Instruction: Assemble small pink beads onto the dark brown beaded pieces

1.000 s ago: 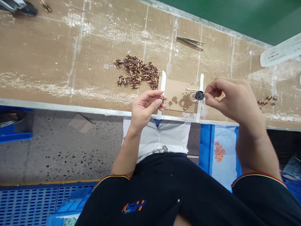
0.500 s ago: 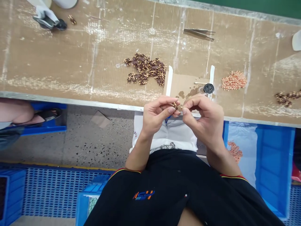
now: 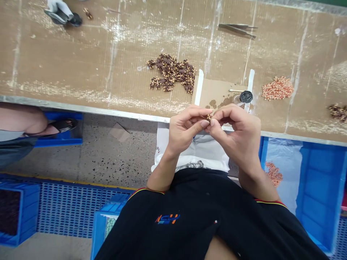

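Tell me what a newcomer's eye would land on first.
Probably the left hand, pinching a small gold-coloured piece at the table's near edge, with the right hand against it. Beyond them, a brown-and-gold heap lies to the left, and an orange pile to the right, past a black-topped container.

Compared with one second earlier, the right hand (image 3: 241, 133) is farther left, away from the black-topped container (image 3: 245, 96), and meets the left hand (image 3: 182, 130) at the small gold-brown piece (image 3: 209, 117); the orange pile (image 3: 278, 88) is uncovered.
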Demonstrator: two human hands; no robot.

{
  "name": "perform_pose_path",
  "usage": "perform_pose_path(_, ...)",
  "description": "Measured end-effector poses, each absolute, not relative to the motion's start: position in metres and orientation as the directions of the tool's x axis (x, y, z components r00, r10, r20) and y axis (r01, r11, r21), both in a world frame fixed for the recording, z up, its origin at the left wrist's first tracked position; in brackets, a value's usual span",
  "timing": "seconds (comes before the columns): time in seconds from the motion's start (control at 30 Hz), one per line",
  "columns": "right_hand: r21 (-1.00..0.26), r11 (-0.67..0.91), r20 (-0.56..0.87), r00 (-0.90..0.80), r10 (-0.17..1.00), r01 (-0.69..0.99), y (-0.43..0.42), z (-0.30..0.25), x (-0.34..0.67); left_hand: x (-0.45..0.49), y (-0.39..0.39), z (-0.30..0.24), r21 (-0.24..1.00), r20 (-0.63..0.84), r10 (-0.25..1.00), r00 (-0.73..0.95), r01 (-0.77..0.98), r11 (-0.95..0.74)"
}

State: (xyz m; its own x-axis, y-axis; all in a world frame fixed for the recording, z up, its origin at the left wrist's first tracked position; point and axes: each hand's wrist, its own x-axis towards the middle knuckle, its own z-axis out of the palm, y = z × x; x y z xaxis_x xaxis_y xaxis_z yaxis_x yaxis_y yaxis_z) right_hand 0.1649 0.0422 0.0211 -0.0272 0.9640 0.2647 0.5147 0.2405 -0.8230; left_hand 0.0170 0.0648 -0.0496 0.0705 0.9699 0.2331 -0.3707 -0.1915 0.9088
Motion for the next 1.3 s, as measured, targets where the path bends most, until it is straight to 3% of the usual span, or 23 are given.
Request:
perform_pose_path(0.1, -0.823, 0.244, 0.265, -0.034, 0.964, 0.513, 0.043, 0.020, 0.166, 0.018, 0.067, -0.055, 0.878, 0.310, 0.949, 0.063, -0.401, -0.261)
perform_pose_path(0.5, -0.874, 0.146, 0.092, -0.137, 0.986, 0.464, 0.050, 0.025, 0.174, 0.009, 0.068, -0.060, 0.881, 0.395, 0.914, 0.093, -0.320, -0.348)
perform_pose_path(0.9, -0.736, 0.292, 0.256, -0.148, 0.955, 0.611, 0.036, 0.020, 0.166, 0.004, 0.061, -0.053, 0.908, 0.412, 0.911, 0.019, -0.094, -0.409)
perform_pose_path(1.13, -0.827, 0.252, 0.255, -0.064, 0.965, 0.503, 0.038, 0.015, 0.165, 0.010, 0.063, -0.056, 0.877, 0.452, 0.892, -0.015, -0.174, -0.447)
perform_pose_path(1.3, -0.979, -0.015, -0.010, 0.025, 1.000, 0.203, 0.035, 0.012, 0.164, 0.016, 0.063, -0.054, 0.852, 0.479, 0.876, -0.063, -0.207, -0.481)
